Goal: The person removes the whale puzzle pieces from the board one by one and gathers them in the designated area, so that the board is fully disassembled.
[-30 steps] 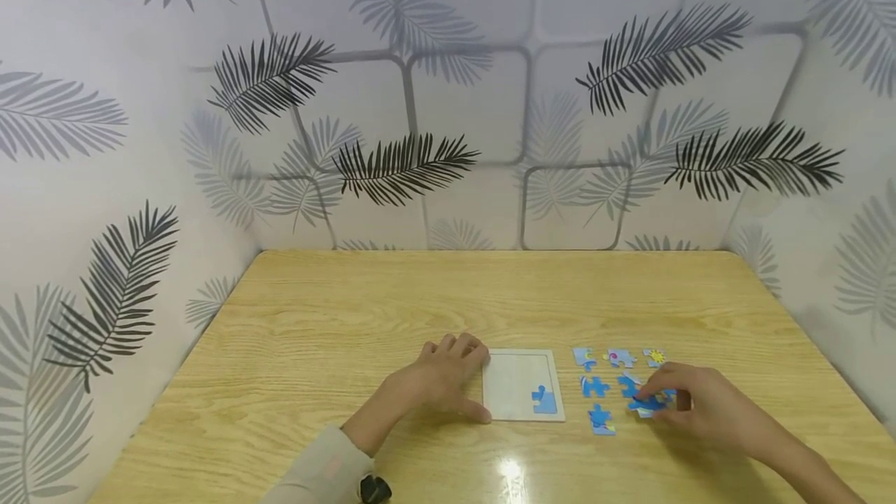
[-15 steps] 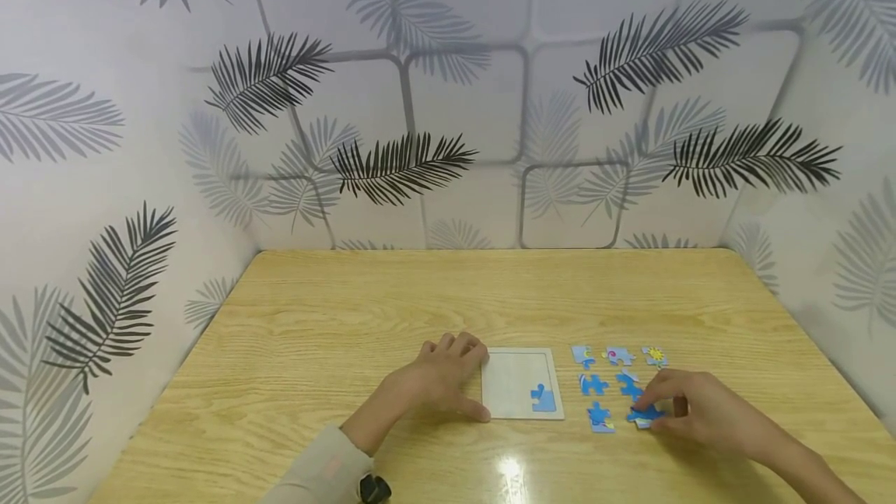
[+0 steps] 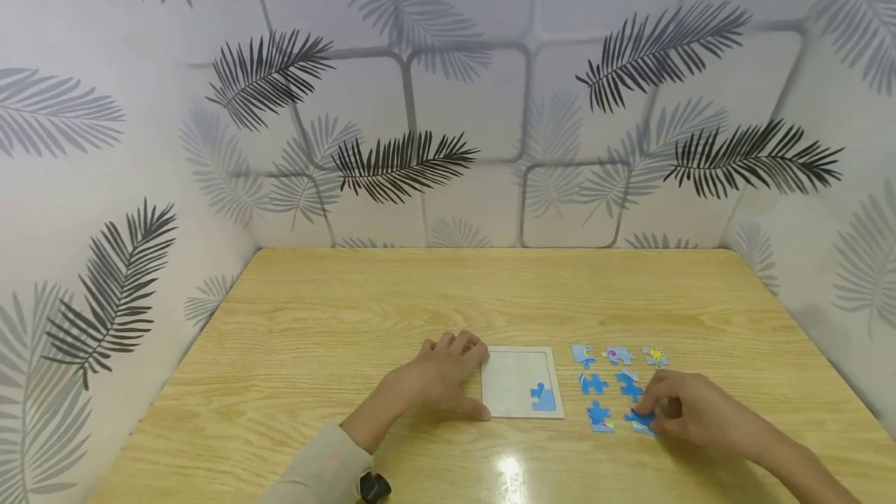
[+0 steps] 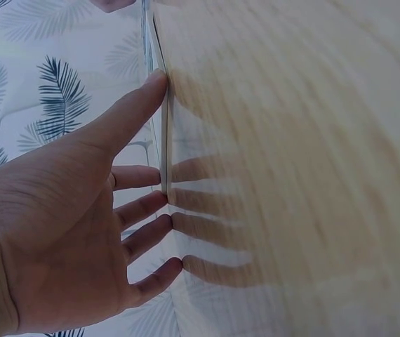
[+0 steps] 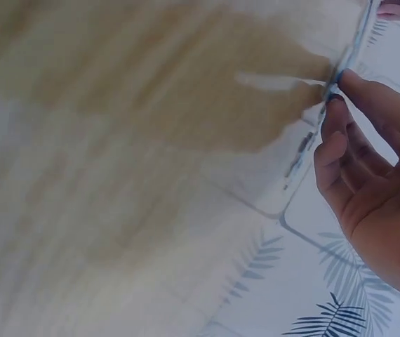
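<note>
My left hand rests at the left side of a pale square puzzle board, thumb near its front corner and a fingertip near its back corner. In the left wrist view the fingers are spread and fairly straight, with the thumb touching the board's edge. One blue puzzle piece sits in the board's front right corner. To the right, my right hand pinches another blue jigsaw piece between thumb and index finger, low at the table. The fingers cover part of it.
Several loose pieces lie in rows between board and right hand: one with a yellow sun, one with a pink swirl, and blue ones such as the front left piece. The wooden table meets a leaf-patterned wall at the back.
My right hand has moved the pinched piece slightly towards the front and left, to beside the front left loose piece. The left hand and the board stay in place.
</note>
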A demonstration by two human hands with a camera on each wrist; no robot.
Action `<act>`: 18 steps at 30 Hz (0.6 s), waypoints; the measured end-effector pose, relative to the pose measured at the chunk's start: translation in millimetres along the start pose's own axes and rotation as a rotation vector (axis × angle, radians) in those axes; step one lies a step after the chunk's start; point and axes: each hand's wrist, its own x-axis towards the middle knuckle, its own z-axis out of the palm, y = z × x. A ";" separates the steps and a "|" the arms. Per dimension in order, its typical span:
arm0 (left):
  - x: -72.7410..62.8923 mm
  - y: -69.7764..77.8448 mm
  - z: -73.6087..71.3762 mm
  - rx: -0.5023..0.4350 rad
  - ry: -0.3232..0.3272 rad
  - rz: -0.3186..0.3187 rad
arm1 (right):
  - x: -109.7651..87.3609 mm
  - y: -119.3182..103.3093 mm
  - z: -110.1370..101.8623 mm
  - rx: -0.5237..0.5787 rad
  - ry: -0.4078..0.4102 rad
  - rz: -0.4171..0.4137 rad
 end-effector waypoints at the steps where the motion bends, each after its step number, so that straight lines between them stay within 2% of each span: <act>1: 0.2 0.3 -0.2 0.003 -0.001 -0.001 | 0.7 -1.1 -1.1 -0.013 0.005 0.001; 6: 0.7 1.1 -0.3 0.007 -0.007 -0.005 | 11.3 -7.6 -4.9 -0.083 0.072 0.001; 9: 0.7 1.1 -0.1 0.008 -0.010 -0.004 | 22.4 -12.6 -3.2 -0.078 0.079 -0.008; 14: -0.1 1.0 -0.4 0.008 -0.006 -0.002 | 46.5 -25.1 7.6 0.001 0.010 -0.011; 18: 0.3 0.6 -0.3 0.005 -0.002 0.007 | 66.9 -36.4 19.7 0.023 -0.043 -0.008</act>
